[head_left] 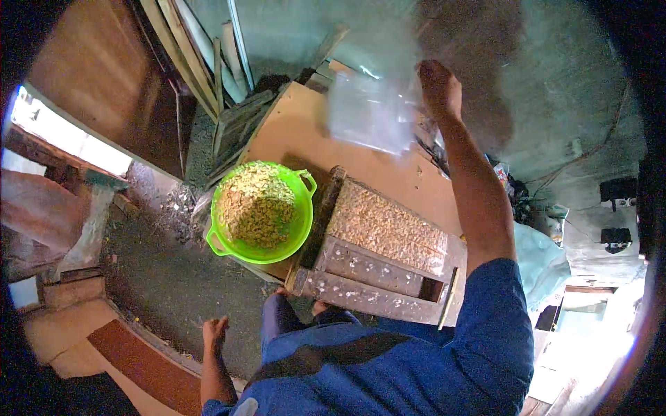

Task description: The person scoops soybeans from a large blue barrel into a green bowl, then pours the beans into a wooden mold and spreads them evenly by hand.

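Note:
My right hand is stretched far forward and grips a clear plastic bag, which is blurred in the air above the far end of a wooden table. My left hand hangs low at my left side over the dark floor, fingers loosely curled, holding nothing. In front of me stands a wooden box frame filled with pale nuts. To its left sits a bright green plastic basin heaped with greenish-yellow nuts.
Wooden planks and battens lean against the wall at the back left. A light blue cloth lies to the right of the box. Dark rubble covers the floor on the left, beside a red-brown step.

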The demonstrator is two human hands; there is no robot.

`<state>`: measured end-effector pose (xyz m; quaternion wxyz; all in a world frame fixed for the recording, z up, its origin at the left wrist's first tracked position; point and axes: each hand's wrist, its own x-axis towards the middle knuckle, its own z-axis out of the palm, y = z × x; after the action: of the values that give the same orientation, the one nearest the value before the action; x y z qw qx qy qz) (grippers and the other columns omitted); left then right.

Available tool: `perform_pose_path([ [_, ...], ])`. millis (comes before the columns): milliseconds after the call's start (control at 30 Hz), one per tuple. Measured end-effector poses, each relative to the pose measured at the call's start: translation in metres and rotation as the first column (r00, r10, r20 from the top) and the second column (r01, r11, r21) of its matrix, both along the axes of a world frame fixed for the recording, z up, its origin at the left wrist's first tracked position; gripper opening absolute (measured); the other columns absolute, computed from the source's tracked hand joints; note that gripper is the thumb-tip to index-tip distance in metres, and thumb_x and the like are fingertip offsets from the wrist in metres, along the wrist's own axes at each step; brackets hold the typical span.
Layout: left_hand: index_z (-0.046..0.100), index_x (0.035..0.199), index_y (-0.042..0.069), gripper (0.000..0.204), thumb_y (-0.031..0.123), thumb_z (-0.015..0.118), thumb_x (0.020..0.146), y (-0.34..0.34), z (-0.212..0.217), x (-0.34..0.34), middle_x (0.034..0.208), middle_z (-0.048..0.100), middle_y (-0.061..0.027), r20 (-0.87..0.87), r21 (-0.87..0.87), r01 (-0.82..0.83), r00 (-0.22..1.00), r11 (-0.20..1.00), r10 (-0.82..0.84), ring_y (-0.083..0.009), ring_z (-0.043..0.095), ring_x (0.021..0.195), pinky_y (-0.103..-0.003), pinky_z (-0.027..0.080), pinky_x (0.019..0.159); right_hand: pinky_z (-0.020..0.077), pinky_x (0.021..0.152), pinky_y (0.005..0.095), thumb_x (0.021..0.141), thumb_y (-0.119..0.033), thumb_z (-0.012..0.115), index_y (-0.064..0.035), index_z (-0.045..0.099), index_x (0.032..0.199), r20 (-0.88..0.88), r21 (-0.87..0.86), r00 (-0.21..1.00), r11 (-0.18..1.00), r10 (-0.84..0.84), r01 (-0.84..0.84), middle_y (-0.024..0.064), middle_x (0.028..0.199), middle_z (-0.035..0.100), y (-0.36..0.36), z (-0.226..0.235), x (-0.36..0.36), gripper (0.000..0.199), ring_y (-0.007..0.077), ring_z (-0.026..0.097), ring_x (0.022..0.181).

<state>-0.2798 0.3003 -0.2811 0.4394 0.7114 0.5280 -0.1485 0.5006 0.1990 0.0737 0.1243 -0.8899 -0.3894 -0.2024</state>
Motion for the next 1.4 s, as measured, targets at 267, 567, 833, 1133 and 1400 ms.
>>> perform_pose_path([
  [267,0.068,0.096,-0.004,0.038,0.034,0.069,0.092,0.002,0.160,0.113,0.083,0.071,-0.0108,0.430,-0.168,-0.048,0.895,0.985,0.117,-0.0154,0.062,0.071,-0.029,0.050,0.070,0.0536,0.084,0.0457,0.090,-0.015,0.065,-0.0073,0.069,0.107,-0.144,0.332,0.962,0.927,0.231,-0.173,0.0175,0.101,0.070,-0.111,0.036,-0.184,0.020,0.0409,0.066,0.095],
  [567,0.052,0.137,-0.001,0.085,0.046,0.083,0.075,-0.100,0.322,0.245,0.147,0.044,-0.0218,0.757,0.523,0.103,0.400,0.846,-0.517,-0.0356,0.033,0.143,-0.046,0.027,0.116,0.0532,0.073,0.0370,0.086,-0.007,0.074,-0.0035,0.071,0.105,-0.545,0.478,0.476,0.722,0.691,-0.501,0.0124,0.095,0.071,-0.249,0.016,-0.342,0.019,0.0301,0.068,0.084],
  [833,0.043,0.147,0.001,0.090,0.049,0.078,0.080,-0.192,0.361,0.310,0.157,0.033,-0.0222,0.612,0.416,0.645,0.323,0.641,-0.722,-0.0391,0.032,0.145,-0.048,0.026,0.117,0.0513,0.077,0.0309,0.095,-0.010,0.066,-0.0012,0.068,0.100,-0.730,0.679,0.183,0.729,0.658,0.086,0.0095,0.092,0.071,-0.347,-0.008,-0.354,0.010,0.0143,0.065,0.086],
  [1133,0.033,0.153,0.002,0.085,0.041,0.072,0.088,-0.244,0.336,0.306,0.152,0.039,-0.0214,0.746,0.240,0.632,0.366,0.737,-0.557,-0.0350,0.043,0.137,-0.045,0.033,0.113,0.0470,0.070,0.0242,0.099,-0.013,0.063,-0.0016,0.066,0.097,-0.721,0.664,0.213,0.570,0.659,0.483,-0.0013,0.085,0.064,-0.412,-0.031,-0.366,0.012,0.0061,0.057,0.081],
  [1400,0.020,0.158,0.009,0.076,0.025,0.064,0.098,-0.276,0.276,0.309,0.146,0.044,-0.0126,0.745,-0.528,0.575,0.666,0.625,0.016,-0.0195,0.044,0.131,-0.035,0.035,0.108,0.0438,0.063,0.0243,0.100,-0.014,0.059,-0.0042,0.062,0.095,-0.622,0.727,0.294,0.397,0.726,0.560,-0.0013,0.085,0.062,-0.415,-0.028,-0.371,0.012,0.0057,0.053,0.072],
])
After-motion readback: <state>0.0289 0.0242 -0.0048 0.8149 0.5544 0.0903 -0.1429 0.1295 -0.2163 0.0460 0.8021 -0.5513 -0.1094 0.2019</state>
